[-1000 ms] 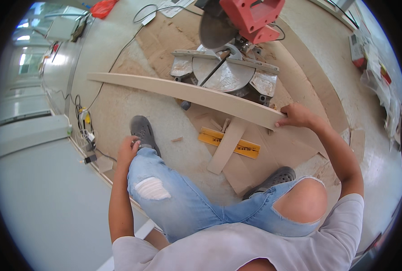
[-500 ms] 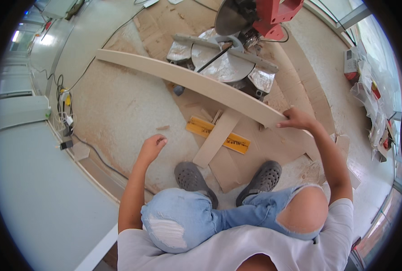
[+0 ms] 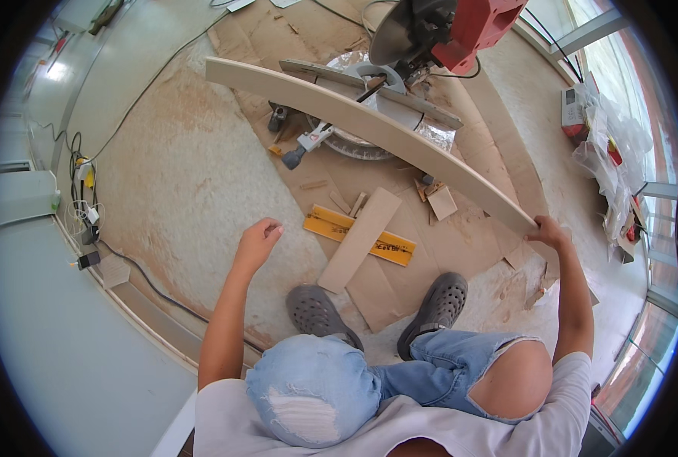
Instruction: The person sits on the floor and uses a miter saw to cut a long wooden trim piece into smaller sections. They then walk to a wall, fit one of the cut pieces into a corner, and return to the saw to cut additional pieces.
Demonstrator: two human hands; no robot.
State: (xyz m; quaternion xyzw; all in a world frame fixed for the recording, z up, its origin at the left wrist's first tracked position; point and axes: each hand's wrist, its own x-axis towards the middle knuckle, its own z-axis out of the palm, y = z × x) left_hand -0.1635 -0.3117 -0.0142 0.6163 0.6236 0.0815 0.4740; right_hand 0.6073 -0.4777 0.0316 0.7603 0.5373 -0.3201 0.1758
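Note:
A long pale wooden board (image 3: 377, 128) slants across the base of a mitre saw (image 3: 419, 114), its far end sticking out to the left. My right hand (image 3: 552, 231) grips the board's near right end, thumb and fingers closed about its edge. Away from the board, my left hand (image 3: 258, 242) hovers above the floor at the left, its fingers loosely curled with nothing visible in them. The saw's red head (image 3: 482, 34) and round blade (image 3: 392, 38) are raised behind the board. Part of the saw's table and fence is hidden under the board.
A short wooden plank (image 3: 360, 240) lies across a yellow printed strip (image 3: 330, 223) before my shoes. Small offcuts (image 3: 440, 202) and sawdust litter the cardboard (image 3: 468, 251). Cables (image 3: 80, 164) run along the left. Plastic bags (image 3: 609, 160) and a box (image 3: 573, 110) stand at the right.
The board has shifted to the right and turned more steeply, showing more of the saw's front. My right hand has moved right and slightly nearer with it. My left hand's fingers have curled in.

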